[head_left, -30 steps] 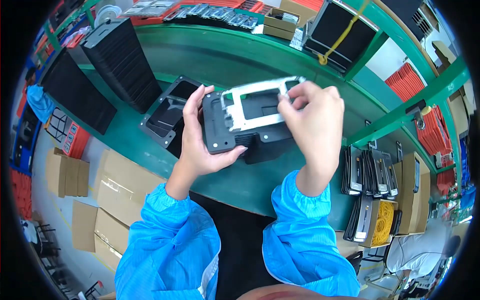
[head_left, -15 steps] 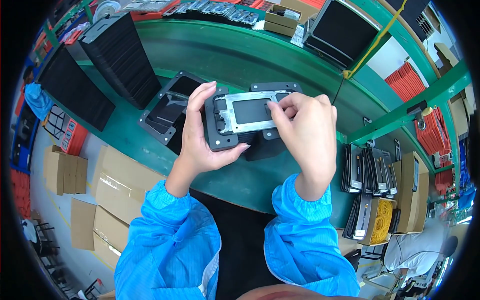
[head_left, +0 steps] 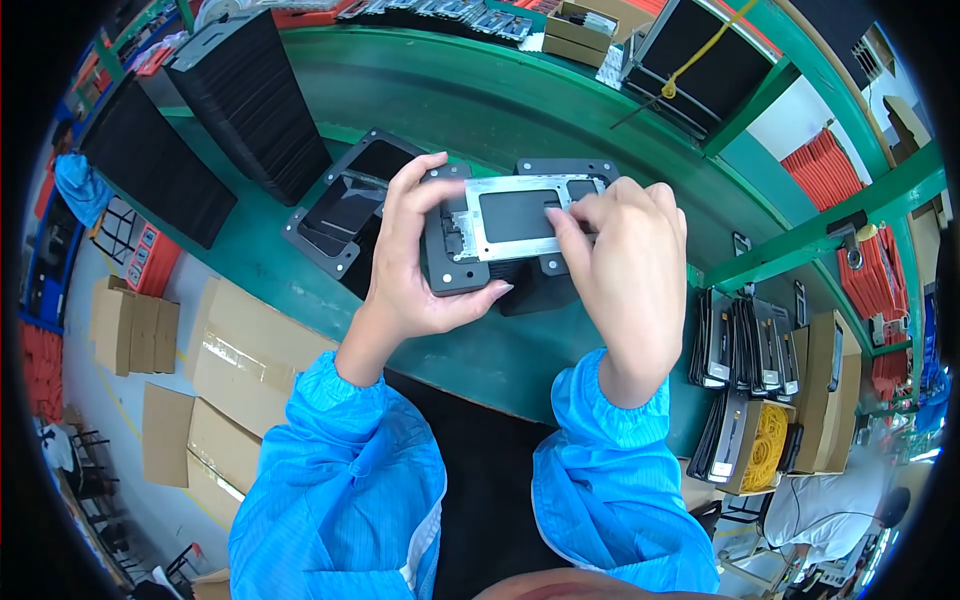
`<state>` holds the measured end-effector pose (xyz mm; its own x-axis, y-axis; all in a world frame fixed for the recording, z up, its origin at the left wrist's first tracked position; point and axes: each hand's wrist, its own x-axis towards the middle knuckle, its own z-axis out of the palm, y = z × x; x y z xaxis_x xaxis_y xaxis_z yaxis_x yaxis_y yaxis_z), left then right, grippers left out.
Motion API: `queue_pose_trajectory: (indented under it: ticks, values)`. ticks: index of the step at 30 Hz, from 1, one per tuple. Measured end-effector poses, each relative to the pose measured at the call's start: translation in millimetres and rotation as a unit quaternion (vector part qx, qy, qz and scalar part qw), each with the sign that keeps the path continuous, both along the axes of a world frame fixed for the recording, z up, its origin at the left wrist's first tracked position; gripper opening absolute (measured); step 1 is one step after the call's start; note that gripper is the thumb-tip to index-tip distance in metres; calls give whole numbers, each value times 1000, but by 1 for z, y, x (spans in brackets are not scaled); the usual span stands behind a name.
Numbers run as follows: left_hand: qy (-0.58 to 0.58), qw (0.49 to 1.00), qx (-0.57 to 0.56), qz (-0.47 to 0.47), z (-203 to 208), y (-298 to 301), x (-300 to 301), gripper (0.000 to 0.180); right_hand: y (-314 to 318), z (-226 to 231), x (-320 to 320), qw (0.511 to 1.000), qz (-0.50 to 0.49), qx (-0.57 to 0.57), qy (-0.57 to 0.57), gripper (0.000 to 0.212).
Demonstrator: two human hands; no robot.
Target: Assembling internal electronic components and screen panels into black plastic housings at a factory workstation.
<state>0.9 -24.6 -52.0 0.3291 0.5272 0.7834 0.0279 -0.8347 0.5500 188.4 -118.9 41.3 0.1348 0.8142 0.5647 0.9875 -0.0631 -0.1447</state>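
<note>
Worktop (head_left: 470,350), green, is noted across the middle of the view. On its left part, two tall stacks of flat black pieces are found: the farther stack (head_left: 250,110) is set upright, and the nearer stack (head_left: 155,160) is seen just to the left of it. To the left, below the worktop, an opened cardboard sheet (head_left: 250,340) is observed. At the right, yellow cord (head_left: 770,445) is seen coiled in a small carton. Right of the farther stack, a black tray (head_left: 342,262) is recorded, with dark glossy panels laid in it. Right of this tray, a black holder (head_left: 440,262) marked by pale round studs is held up in front of the body. Its left end is grasped by the left hand (head_left: 405,250), with the thumb placed along the near edge. The right hand (head_left: 630,235) is bent over the right end of a silver frame (head_left: 520,247), with thumb contact noted; whether the frame is gripped cannot be told. The frame is located on top of the holder, laid lengthwise.
</note>
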Motion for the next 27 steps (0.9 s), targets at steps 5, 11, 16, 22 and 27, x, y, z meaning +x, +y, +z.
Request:
queue_pose_trajectory:
  ticks: [5, 11, 16, 22, 27]
  values:
    - [109, 994, 2, 15, 22, -3, -15, 71, 2, 1, 7, 998, 65, 7, 0, 21]
    - [159, 987, -11, -29, 27, 0, -6, 77, -3, 2, 22, 997, 72, -4, -10, 22]
    - [-72, 991, -115, -10, -40, -22, 9, 113, -6, -9, 38, 984, 123, 112, 61, 12]
    - [-27, 949, -315, 19, -101, -90, -39, 63, -95, -102, 121, 973, -146, 158, 83, 29]
    - [49, 905, -402, -132, -116, -130, -60, 28, -211, -177, 164, 941, -332, 31, -62, 45]
